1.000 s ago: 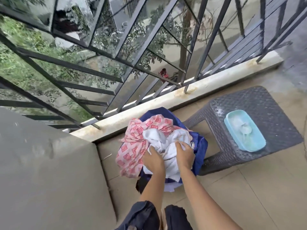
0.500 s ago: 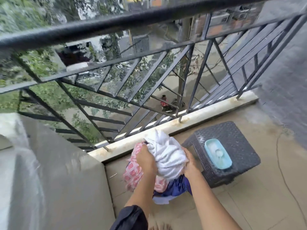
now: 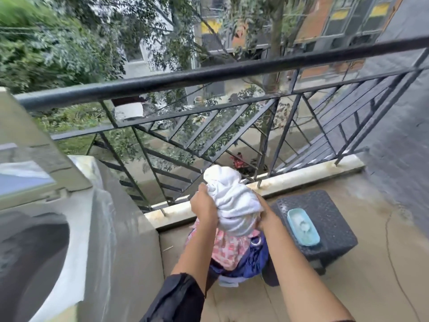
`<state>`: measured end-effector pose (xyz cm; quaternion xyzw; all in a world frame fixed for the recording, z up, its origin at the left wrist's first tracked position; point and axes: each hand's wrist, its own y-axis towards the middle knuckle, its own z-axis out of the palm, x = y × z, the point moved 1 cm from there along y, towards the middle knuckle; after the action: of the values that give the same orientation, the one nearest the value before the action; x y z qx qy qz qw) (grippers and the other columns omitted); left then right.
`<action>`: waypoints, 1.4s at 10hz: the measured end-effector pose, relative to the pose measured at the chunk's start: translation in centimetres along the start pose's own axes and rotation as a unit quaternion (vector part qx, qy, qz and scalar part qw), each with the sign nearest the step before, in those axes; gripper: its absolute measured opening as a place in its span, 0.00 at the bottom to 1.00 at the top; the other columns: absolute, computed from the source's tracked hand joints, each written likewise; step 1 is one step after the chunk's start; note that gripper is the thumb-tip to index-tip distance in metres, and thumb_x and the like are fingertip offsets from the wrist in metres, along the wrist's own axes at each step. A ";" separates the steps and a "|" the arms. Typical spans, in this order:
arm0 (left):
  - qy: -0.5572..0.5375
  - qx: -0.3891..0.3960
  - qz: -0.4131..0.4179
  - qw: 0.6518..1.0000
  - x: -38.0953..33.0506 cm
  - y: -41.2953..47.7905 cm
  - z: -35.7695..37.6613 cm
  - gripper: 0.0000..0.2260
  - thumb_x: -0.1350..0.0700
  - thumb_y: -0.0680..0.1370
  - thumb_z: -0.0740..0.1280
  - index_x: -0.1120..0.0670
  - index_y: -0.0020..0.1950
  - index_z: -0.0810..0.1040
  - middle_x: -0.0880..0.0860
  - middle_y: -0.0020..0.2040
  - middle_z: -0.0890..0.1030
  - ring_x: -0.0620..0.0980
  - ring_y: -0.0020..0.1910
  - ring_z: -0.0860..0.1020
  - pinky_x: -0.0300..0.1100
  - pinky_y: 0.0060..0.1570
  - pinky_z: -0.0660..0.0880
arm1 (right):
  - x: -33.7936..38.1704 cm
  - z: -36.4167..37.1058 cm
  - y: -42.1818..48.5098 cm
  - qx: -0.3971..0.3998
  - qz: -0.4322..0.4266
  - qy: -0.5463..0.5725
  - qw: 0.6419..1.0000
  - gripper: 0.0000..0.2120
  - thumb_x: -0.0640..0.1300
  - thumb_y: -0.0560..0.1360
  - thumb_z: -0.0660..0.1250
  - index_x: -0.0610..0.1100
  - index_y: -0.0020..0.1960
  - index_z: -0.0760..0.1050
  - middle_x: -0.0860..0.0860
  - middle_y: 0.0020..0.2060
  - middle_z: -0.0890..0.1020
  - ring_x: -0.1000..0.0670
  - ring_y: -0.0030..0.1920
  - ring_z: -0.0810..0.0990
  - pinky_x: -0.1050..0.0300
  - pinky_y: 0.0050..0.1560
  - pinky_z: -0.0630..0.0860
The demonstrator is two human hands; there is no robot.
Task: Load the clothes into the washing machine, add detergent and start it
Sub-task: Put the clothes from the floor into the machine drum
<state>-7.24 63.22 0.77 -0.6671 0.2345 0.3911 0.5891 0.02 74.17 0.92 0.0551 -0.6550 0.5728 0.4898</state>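
Since earlier, we are lifting the clothes bundle (image 3: pixel 232 205) higher, right of the washing machine (image 3: pixel 76 228); left hand (image 3: pixel 204 205) and right hand (image 3: pixel 267 219) are each holding it; we are keeping dangling ends gathered.

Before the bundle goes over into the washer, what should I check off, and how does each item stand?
1. Both hands on the clothes: ok, left hand and right hand clasp the bundle from either side.
2. Bundle lifted off the floor: ok.
3. Washer lid open: ok, the drum opening shows at lower left.
4. Drum free of other items: cannot tell, blurred.
5. Nothing trailing: not ok, pink and blue cloth hangs below the hands.
6. Tray out of the way: ok, it sits on the stool to the right.
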 end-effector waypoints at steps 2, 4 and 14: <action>-0.025 -0.018 0.011 0.999 -4.6 -1.7 -4.4 0.15 0.50 0.75 0.61 0.57 0.33 0.73 0.59 0.44 0.79 0.58 0.47 0.77 0.51 0.54 0.74 | 3.0 5.2 -3.7 0.062 0.021 -0.031 0.997 0.23 0.47 0.83 0.50 0.34 0.72 0.61 0.39 0.64 0.73 0.39 0.64 0.71 0.53 0.58 0.69; -0.060 -0.025 0.033 0.997 -8.5 -1.2 -10.5 0.13 0.50 0.74 0.61 0.60 0.39 0.75 0.58 0.45 0.80 0.55 0.42 0.74 0.50 0.45 0.72 | 2.2 11.6 -6.0 0.058 -0.042 -0.058 0.996 0.19 0.45 0.83 0.51 0.34 0.66 0.69 0.46 0.43 0.77 0.51 0.36 0.73 0.57 0.39 0.72; -0.113 -0.197 0.061 0.972 -14.0 11.6 -49.7 0.19 0.48 0.74 0.67 0.58 0.59 0.77 0.55 0.52 0.79 0.55 0.53 0.77 0.45 0.54 0.72 | -14.6 47.1 -7.5 0.130 -0.116 -0.210 0.962 0.06 0.38 0.60 0.68 0.49 0.32 0.77 0.49 0.37 0.80 0.46 0.42 0.77 0.51 0.44 0.74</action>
<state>-12.15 10.70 4.94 -0.7060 0.1253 0.5378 0.4435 -14.97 26.64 2.28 0.3127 -0.6523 0.5679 0.3927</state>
